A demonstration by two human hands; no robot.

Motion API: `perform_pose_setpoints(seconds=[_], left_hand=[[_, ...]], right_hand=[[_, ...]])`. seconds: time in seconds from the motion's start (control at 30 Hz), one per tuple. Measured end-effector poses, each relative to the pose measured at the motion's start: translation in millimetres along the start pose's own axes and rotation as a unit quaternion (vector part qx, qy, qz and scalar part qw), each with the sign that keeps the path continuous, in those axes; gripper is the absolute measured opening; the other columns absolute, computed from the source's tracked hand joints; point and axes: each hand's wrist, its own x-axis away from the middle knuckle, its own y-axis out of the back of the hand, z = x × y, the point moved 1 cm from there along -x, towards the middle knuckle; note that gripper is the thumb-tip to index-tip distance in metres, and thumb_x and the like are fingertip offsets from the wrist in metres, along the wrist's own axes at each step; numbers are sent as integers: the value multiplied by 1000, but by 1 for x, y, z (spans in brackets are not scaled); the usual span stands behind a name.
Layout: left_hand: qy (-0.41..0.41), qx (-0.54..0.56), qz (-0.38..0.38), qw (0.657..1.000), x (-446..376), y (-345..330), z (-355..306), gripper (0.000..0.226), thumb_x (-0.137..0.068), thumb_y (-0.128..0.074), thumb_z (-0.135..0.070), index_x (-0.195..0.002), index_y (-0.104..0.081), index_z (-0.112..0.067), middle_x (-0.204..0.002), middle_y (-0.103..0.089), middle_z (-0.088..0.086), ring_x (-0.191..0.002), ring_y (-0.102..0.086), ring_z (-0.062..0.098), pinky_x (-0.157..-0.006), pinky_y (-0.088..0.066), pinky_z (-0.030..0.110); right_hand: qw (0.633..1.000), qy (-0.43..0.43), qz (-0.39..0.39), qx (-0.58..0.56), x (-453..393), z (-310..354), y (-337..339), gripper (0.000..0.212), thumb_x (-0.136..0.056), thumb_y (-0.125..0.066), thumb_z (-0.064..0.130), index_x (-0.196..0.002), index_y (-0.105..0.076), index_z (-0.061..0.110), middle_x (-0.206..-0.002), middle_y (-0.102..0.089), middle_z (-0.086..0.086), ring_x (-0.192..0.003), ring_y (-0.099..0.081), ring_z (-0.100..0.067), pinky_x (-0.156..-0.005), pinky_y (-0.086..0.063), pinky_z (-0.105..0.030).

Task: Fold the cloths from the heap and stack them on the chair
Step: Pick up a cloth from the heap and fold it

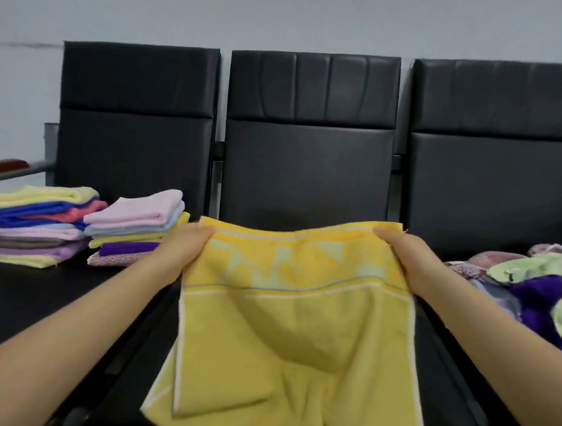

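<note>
Now both hands hold a yellow cloth (297, 316) spread over the middle chair (305, 167). At nine o'clock of the cloth the left hand (180, 255) pinches its upper left corner, fingers curled around the edge. At three o'clock the right hand (401, 260) grips the upper right corner the same way. Between them the top edge sags a little, and the rest of the cloth hangs toward six o'clock, its lower part creased and partly folded on itself. Out at nine o'clock, two stacks of folded cloths (78, 225) sit side by side on the left chair (133, 132), touching each other. Toward three o'clock the heap of unfolded cloths (537, 296), green, purple and patterned pink, lies on the right chair (500, 171).
</note>
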Motion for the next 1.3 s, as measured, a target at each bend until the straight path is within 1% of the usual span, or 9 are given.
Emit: perform_pose_setpoints(seconds=[0.1,0.3,0.5,0.77,0.83,0.9,0.97,1.17,1.3], left_hand=[[-2,-134,-28,991,-25,-20,21,31,-99,-46,-23,-114,-64,-2,-117,-61,15,-113,-55,33,-84,-39,31],[-20,-243,-42,969,-55,-52,87,29,-94,-48,-21,-67,-53,-12,-79,-59,10,-88,-59,35,-61,-34,32],[-105,-360,-69,924,-63,-65,104,20,-96,-45,-23,-86,-55,-9,-103,-57,15,-105,-50,38,-68,-36,36],[-62,-181,-112,975,-75,-59,95,27,-96,-48,-28,-77,-60,-13,-77,-62,4,-81,-58,30,-66,-43,38],[-38,-203,-115,972,-81,-61,95,26,-95,-47,-30,-82,-65,-16,-85,-65,4,-86,-59,30,-69,-47,37],[-16,-250,-88,964,-86,-63,98,22,-91,-48,-33,-93,-68,-25,-98,-67,3,-97,-59,31,-78,-51,38],[-10,-293,-54,955,-87,-66,97,18,-87,-54,-33,-97,-68,-30,-102,-66,0,-100,-59,29,-76,-49,33],[-5,-230,-1,973,-79,-64,92,24,-79,-67,-35,-76,-63,-11,-81,-66,4,-82,-62,24,-66,-46,33],[-23,-324,45,945,-65,-60,89,21,-84,-62,-43,-87,-55,-23,-83,-57,-8,-85,-56,18,-76,-47,33]], right_hand=[[987,26,-70,141,-39,-37,-10,21,-87,-67,21,-92,-65,1,-93,-65,-18,-86,-63,-31,-78,-52,-41],[889,69,-69,448,-78,-98,-12,41,-90,-62,25,-56,-41,15,-58,-45,-2,-62,-47,-22,-48,-28,-30],[837,104,-61,533,-92,-110,-8,17,-93,-56,35,-94,-63,19,-112,-50,-7,-114,-47,-30,-79,-42,-36],[881,208,-128,405,-91,-100,-21,23,-95,-55,30,-73,-53,24,-99,-55,-2,-94,-54,-25,-70,-35,-33],[872,172,-113,444,-97,-103,-25,12,-94,-55,30,-91,-62,20,-109,-55,-7,-106,-52,-29,-75,-39,-35],[844,109,-85,519,-104,-112,-24,36,-93,-57,34,-125,-58,19,-128,-52,-9,-122,-44,-30,-92,-41,-38],[848,83,-79,517,-106,-115,-22,47,-91,-60,36,-134,-50,20,-131,-52,-9,-124,-45,-29,-95,-40,-37],[901,105,26,420,-101,-108,-7,34,-89,-65,28,-122,-61,24,-112,-63,3,-107,-58,-18,-86,-47,-30],[910,55,40,408,-91,-102,-3,13,-86,-69,28,-94,-65,18,-96,-67,0,-93,-64,-18,-81,-53,-33]])
